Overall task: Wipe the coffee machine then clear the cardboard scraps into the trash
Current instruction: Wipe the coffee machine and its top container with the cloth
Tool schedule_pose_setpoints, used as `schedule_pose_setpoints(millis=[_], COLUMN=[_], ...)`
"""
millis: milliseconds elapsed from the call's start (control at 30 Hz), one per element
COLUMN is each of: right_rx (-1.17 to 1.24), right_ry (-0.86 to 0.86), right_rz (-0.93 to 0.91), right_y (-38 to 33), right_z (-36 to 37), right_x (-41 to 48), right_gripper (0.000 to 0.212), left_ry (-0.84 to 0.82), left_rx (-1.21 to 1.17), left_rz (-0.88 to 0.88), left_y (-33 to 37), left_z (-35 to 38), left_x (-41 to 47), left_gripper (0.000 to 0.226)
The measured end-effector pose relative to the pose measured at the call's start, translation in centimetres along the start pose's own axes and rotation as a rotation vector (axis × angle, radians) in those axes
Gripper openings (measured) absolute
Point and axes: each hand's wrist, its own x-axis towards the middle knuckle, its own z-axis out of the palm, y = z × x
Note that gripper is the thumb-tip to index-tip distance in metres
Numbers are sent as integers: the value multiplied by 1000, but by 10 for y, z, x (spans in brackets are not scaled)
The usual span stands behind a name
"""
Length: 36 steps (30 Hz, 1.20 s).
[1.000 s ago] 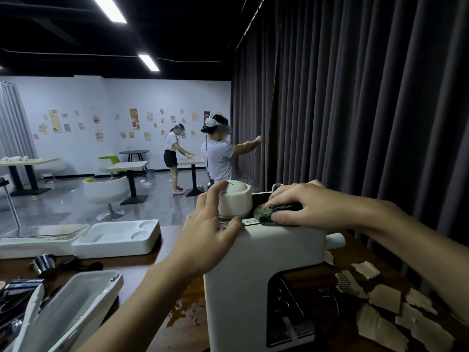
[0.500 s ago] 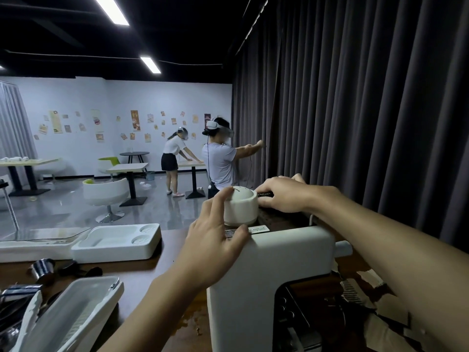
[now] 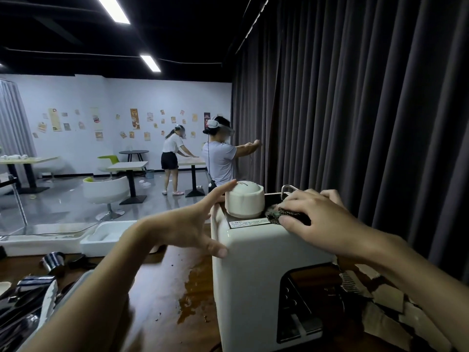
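Note:
A white coffee machine [image 3: 256,280] stands on the dark wooden table, with a round white knob [image 3: 244,201] on its top. My right hand [image 3: 314,219] grips a dark green scrubbing cloth [image 3: 276,214] and presses it on the machine's top, just right of the knob. My left hand [image 3: 182,228] braces the machine's left upper edge with spread fingers, thumb on the side and index finger reaching the knob. Torn cardboard scraps [image 3: 388,301] lie on the table to the right of the machine, partly hidden by my right forearm.
White foam trays [image 3: 101,237] sit behind my left hand, and metal parts and a white tray [image 3: 38,293] lie at the lower left. A wet patch [image 3: 190,295] spreads beside the machine. A dark curtain [image 3: 368,110] hangs close on the right. Two people stand farther back.
My right hand slid the cloth from the back of the machine's top toward the front edge. My left hand shifted left, off the top and onto the side edge.

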Motion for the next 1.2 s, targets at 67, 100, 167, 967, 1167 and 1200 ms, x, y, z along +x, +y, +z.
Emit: schedule_pose_setpoints(millis=[67,100,167,967,1167,1200], right_rx=[-15,-28,11,278,256,254], right_ry=[81,106,125,100,-46,-76], right_rz=[19,28,50,215,294,306], right_y=[-5,-7,-6,36,44,42], right_z=[4,7,14,8,-4,-8], right_x=[-13,-17,-21,-8,-5,-8], right_gripper=[33,36,38,45,54,50], left_ry=[-13,-16,-20,351,541,550], left_rx=[20,24,32,237,475,483], left_rz=[15,25,36,-84,-131,-138], left_y=[-2,-2,-5,32,58,59], left_z=[-5,-6,-7,54,93,94], left_x=[5,7,12,12,11,12], left_gripper=[134,135,135,110,108,108])
